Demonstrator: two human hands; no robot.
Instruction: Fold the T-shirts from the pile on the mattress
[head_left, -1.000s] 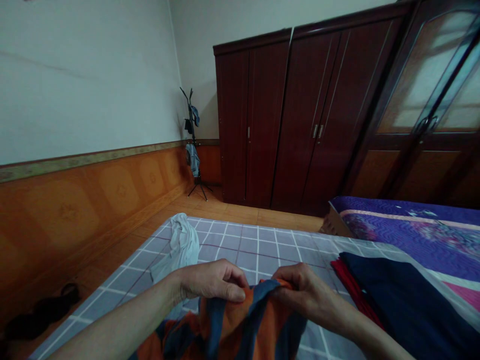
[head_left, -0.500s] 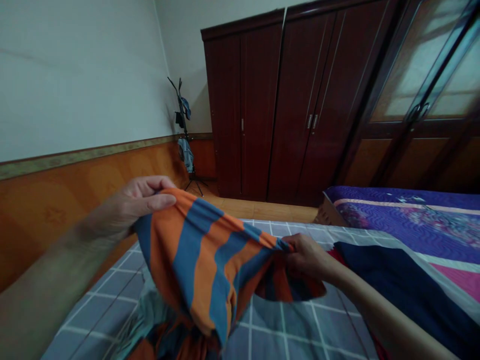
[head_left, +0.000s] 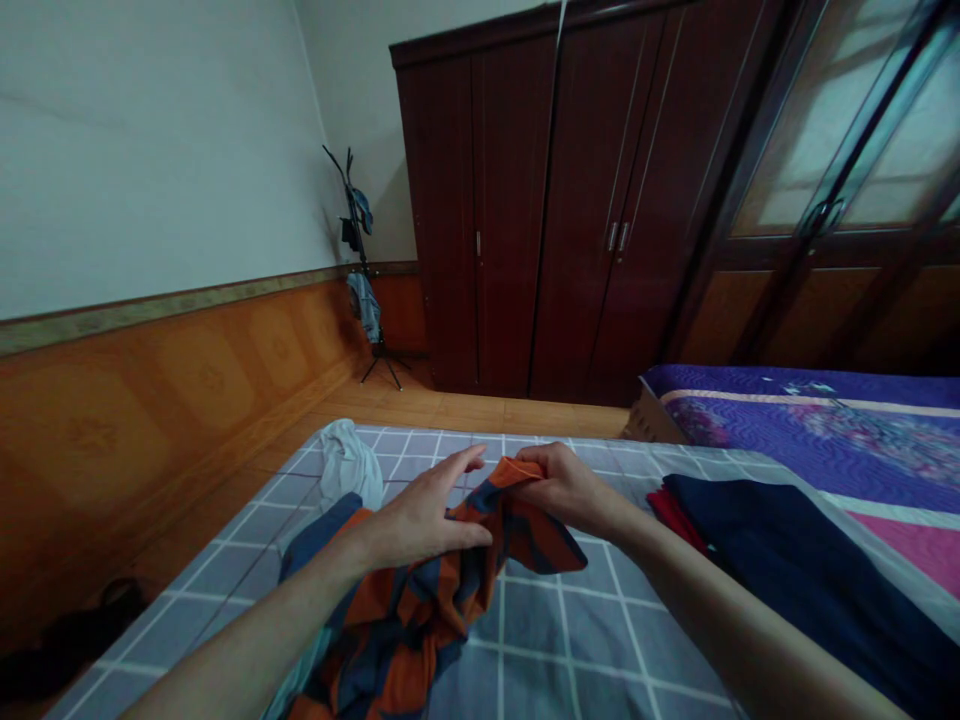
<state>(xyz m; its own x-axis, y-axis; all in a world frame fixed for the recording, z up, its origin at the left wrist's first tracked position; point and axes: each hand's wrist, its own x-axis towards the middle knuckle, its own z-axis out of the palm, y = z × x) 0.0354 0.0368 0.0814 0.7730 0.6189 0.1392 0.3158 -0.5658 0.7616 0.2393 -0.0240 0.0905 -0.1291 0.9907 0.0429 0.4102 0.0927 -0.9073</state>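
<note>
An orange and blue striped garment (head_left: 409, 630) hangs bunched from my right hand (head_left: 566, 485), whose fingers are closed on its upper edge. Its lower part lies crumpled on the grey checked bedspread (head_left: 540, 640). My left hand (head_left: 427, 515) is just left of the right one, over the cloth, with thumb and fingers spread apart and nothing gripped between them. Whether the left palm touches the fabric I cannot tell. A pale, light-coloured cloth (head_left: 346, 460) lies rumpled beyond my left forearm.
Dark navy folded clothing (head_left: 795, 570) with a red piece (head_left: 675, 515) under it lies at the right. Behind stand a purple-covered bed (head_left: 810, 420), dark wooden wardrobes (head_left: 517, 220) and a coat stand (head_left: 365, 270). A dark object (head_left: 75, 640) is on the floor at lower left.
My left hand has let go of the striped garment's edge and moved right, close to my right hand. The stretched cloth has dropped into a bunch; the right hand still holds it.
</note>
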